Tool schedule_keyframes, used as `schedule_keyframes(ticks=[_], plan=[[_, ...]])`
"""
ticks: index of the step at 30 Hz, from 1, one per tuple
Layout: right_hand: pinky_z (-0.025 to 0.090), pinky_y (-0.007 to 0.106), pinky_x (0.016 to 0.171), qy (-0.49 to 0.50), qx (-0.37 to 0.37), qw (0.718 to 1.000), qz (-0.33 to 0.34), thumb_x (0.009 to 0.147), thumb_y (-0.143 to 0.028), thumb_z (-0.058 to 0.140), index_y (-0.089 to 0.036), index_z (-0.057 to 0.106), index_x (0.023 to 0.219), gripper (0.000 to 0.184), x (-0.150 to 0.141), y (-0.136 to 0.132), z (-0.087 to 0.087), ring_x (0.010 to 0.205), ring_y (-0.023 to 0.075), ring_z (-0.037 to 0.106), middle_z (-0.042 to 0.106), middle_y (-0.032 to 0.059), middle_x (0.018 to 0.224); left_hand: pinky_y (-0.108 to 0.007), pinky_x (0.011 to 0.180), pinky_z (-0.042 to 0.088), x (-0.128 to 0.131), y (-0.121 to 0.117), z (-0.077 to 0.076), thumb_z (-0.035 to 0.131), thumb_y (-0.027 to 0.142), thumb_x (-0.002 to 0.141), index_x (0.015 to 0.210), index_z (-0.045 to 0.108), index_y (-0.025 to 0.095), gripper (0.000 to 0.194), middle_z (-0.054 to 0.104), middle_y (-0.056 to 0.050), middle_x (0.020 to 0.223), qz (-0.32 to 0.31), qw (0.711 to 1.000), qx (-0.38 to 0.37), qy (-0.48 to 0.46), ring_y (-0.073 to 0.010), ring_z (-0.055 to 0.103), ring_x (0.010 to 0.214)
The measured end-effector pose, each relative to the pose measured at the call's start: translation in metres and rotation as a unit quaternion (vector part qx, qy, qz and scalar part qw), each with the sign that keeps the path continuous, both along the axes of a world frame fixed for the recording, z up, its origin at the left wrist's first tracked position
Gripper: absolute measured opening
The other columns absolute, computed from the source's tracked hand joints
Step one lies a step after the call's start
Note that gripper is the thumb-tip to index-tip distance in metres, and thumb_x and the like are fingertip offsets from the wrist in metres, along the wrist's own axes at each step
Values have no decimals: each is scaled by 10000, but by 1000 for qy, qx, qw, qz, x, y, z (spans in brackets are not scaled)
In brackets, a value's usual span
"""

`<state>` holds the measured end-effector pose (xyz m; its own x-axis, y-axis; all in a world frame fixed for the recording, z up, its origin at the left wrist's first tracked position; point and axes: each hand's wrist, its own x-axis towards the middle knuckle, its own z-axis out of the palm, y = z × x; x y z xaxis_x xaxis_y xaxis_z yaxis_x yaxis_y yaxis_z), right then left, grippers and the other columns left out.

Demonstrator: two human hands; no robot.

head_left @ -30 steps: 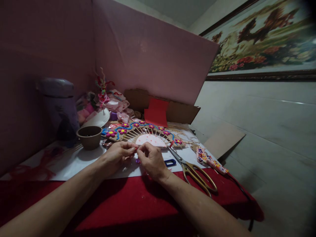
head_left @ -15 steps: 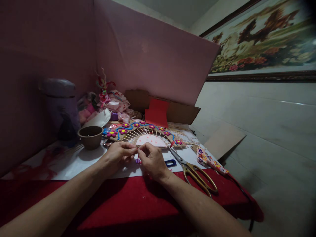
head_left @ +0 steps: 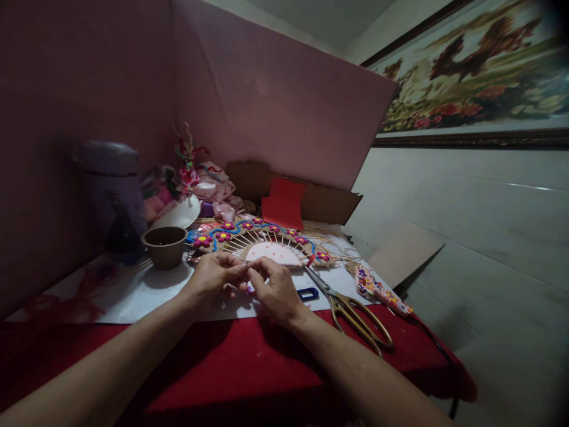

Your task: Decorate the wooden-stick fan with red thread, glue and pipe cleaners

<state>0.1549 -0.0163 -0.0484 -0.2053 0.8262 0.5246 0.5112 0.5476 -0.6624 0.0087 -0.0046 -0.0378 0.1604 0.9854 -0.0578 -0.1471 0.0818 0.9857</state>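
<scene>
My left hand (head_left: 216,279) and my right hand (head_left: 272,289) meet fingertip to fingertip above the white sheet, both pinching. A thin red string runs between them, now mostly hidden by the fingers. Just below the fingertips shows a small purple piece (head_left: 249,290), perhaps a bead. Directly behind the hands lies a half-round fan (head_left: 272,254) with a pink dotted centre, thin sticks and a burlap rim bearing magenta flowers and a wavy blue cord. Gold-handled scissors (head_left: 358,320) lie to the right of my right hand, beside a dark blue oval-looped item (head_left: 307,294).
A brown bowl (head_left: 164,249) and a purple flask (head_left: 113,196) stand at the left. Red paper (head_left: 284,204) leans on cardboard (head_left: 331,207) at the back. A flower-patterned wrapped tool (head_left: 382,290) with a black cord lies right. Red cloth (head_left: 249,367) covers the front edge.
Fingertips have shifted slightly against each other; the red string seen between them earlier is now mostly covered. The purple piece is less exposed. Everything on the table stays put.
</scene>
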Motion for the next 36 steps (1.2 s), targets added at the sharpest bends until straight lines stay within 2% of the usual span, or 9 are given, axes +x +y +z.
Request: schedule_keyframes(ticks=[4,8,11,18,22,26,31,36], plan=[[413,236,610,-14,8,1000,-18,821,-191,524,-176,594,720,124,-1,1,-1,604,121,542,626,4,690,-168,320,288,-1,1,1,782,313,588,615,577,145,266,571,11,469,16,999,24,33,-73,440,340],[414,243,602,-8,3,1000,-25,820,-202,529,-175,598,738,110,-1,1,0,592,120,525,614,5,700,-177,354,266,-1,1,6,776,265,576,552,586,147,225,508,42,450,43,994,81,61,-55,378,363],[423,247,632,2,17,1000,-11,823,-202,533,-176,620,812,92,0,1,1,645,125,536,613,17,768,-195,398,263,0,0,10,765,240,582,541,618,147,179,519,35,473,51,987,133,78,-62,376,408],[413,252,643,-31,31,999,-9,771,-155,572,-183,626,754,63,-1,4,-4,638,117,506,594,5,768,-213,491,313,0,1,13,720,206,607,559,622,152,122,551,20,551,70,977,193,57,-86,417,501],[420,240,637,30,28,999,18,768,-151,572,-173,642,819,89,-1,5,-2,661,117,507,587,10,786,-227,553,353,0,-2,15,711,232,618,587,622,150,126,566,8,589,76,973,212,54,-108,462,571],[416,223,596,107,-9,991,78,789,-235,590,-170,622,743,85,-1,8,-3,637,109,497,563,-7,716,-236,573,360,1,-4,17,694,251,632,607,618,149,130,568,4,607,61,968,233,68,-119,477,602],[407,219,571,112,-45,988,99,754,-234,614,-170,617,715,75,-1,11,-7,641,112,509,578,-2,722,-239,545,345,1,-3,16,680,296,646,622,599,150,168,541,22,589,65,967,237,64,-105,448,557],[418,247,609,172,-59,975,125,754,-295,626,-167,613,707,137,-2,10,-1,634,121,522,588,2,684,-240,523,330,0,-3,15,679,298,649,632,601,151,168,547,21,586,60,968,235,62,-100,438,542]])
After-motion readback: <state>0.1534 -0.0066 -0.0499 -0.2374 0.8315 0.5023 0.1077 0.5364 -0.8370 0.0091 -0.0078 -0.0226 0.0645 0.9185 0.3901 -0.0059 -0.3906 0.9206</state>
